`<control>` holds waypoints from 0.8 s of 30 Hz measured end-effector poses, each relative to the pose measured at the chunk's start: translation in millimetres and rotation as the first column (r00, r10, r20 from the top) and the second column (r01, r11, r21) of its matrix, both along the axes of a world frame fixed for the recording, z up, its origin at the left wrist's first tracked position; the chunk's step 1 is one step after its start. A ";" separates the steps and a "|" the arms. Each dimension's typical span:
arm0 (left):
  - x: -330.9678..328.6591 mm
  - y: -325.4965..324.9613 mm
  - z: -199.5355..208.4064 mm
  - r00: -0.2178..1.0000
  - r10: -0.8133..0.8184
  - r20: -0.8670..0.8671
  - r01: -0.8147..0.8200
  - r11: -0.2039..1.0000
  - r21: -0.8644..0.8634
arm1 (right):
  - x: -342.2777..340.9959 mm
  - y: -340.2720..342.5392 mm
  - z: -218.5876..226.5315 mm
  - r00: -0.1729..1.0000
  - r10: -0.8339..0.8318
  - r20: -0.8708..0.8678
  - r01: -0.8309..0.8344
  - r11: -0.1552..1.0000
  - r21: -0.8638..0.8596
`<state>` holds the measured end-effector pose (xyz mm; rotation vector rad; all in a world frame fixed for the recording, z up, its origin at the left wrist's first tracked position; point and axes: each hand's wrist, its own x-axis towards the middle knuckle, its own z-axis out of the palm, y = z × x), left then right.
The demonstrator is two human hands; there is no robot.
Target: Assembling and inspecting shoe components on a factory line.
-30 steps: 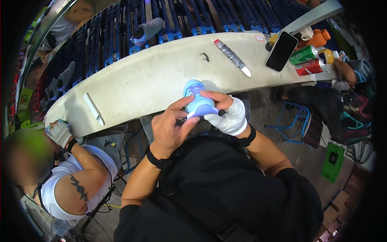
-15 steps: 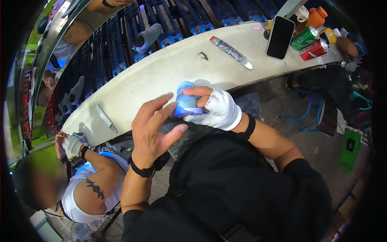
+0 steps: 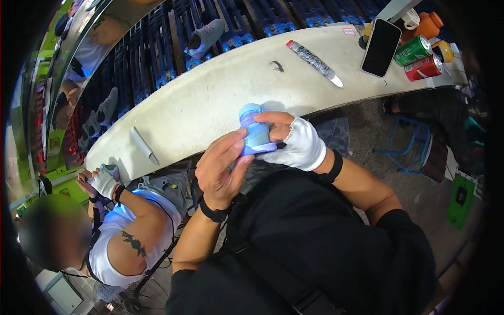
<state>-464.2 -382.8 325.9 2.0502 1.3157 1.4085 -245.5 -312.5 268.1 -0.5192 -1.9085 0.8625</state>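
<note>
A light blue shoe (image 3: 256,137) with a purple-blue sole is held up at the near edge of the pale table (image 3: 205,107). My right hand (image 3: 303,143), in a white fingerless glove, grips it from the right, with bare fingertips on its upper. Bare and with a dark band at the wrist, my left hand (image 3: 223,167) pinches the shoe's left side between fingers and thumb. Part of the shoe is hidden behind my fingers.
A marbled, red-ended craft knife (image 3: 315,63), a grey knife (image 3: 144,146) and a dark scrap (image 3: 276,66) lie on the table. Phone (image 3: 381,47), green can (image 3: 413,51) and red can (image 3: 423,67) stand right. Beyond, a blue slatted conveyor carries shoes (image 3: 205,39). A co-worker (image 3: 131,226) sits left.
My left hand has come in from beside the shoe, its spread fingers closing on the left side. My right hand keeps its grip. The whole view has shifted slightly.
</note>
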 end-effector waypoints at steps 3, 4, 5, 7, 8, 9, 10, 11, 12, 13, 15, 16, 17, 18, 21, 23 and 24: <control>4.9 3.8 2.5 0.995 -0.051 0.084 0.055 0.998 -0.041 | 2.4 -1.1 -6.7 0.999 -0.025 -0.040 0.025 1.000 -0.017; 7.0 3.4 1.8 0.995 -0.039 0.092 0.043 0.998 -0.037 | 4.1 -1.5 -7.5 0.999 -0.024 -0.038 0.023 1.000 -0.021; 9.4 2.9 1.0 0.996 -0.042 0.079 0.044 0.999 -0.024 | 5.8 -1.9 -7.9 0.999 -0.023 -0.036 0.022 0.999 -0.025; 13.8 1.6 -2.5 0.997 -0.041 0.072 0.042 0.999 -0.006 | 7.5 -2.8 -7.7 0.999 -0.012 -0.040 0.011 1.000 -0.028; 16.9 0.5 -6.5 0.991 -0.034 0.127 0.034 0.999 0.005 | 8.3 -2.4 -7.8 0.998 -0.011 -0.054 0.009 0.999 -0.035; 19.4 0.4 -8.6 0.983 -0.032 0.182 0.030 0.999 0.014 | 9.6 -1.9 -8.2 0.999 -0.007 -0.045 0.006 0.999 -0.032; 19.8 0.9 -9.9 0.981 -0.028 0.190 0.025 1.000 0.017 | 10.4 -1.4 -8.7 0.999 -0.001 -0.054 0.000 1.000 -0.027; 19.2 2.5 -11.1 0.980 -0.052 0.194 0.048 0.999 0.021 | 10.9 -0.8 -9.4 0.998 0.005 -0.063 -0.007 1.000 -0.023; 19.3 3.5 -11.9 0.977 -0.075 0.199 0.071 0.997 0.024 | 11.7 -2.5 -10.7 0.998 0.010 -0.054 -0.011 1.000 -0.022; 18.9 5.0 -13.4 0.976 -0.070 0.206 0.066 0.997 0.026 | 11.6 -5.0 -11.6 0.997 0.006 -0.078 -0.011 0.998 -0.067; 16.8 6.6 -16.7 0.968 -0.101 0.229 0.097 0.995 0.030 | 10.6 -6.2 -10.5 0.995 0.007 -0.098 -0.018 0.994 -0.111; 16.1 3.4 -18.0 0.968 -0.095 0.232 0.090 0.995 0.032 | 9.2 -6.0 -8.7 0.998 -0.007 -0.068 0.000 0.995 -0.099; 15.4 -1.5 -20.2 0.944 -0.076 0.320 0.096 0.994 -0.045 | 7.8 -5.7 -6.8 0.999 -0.020 -0.039 0.017 0.996 -0.085; 14.6 -3.0 -21.3 0.913 -0.054 0.404 0.111 0.987 -0.119 | 6.9 -5.2 -4.9 0.999 -0.015 -0.037 0.012 0.997 -0.082; 0.6 -3.8 -11.1 0.918 -0.139 0.370 0.191 0.976 -0.107 | 4.1 -5.4 -1.4 0.999 -0.024 -0.034 0.022 0.998 -0.056; -2.9 -4.9 -2.3 0.943 -0.176 0.284 0.217 0.969 -0.122 | 2.0 -6.2 -2.2 0.999 -0.032 -0.042 0.030 0.998 -0.046; -2.7 -3.9 12.2 0.944 -0.172 0.282 0.214 0.969 -0.124 | -0.6 -7.0 -0.3 0.999 -0.029 -0.044 0.027 0.998 -0.048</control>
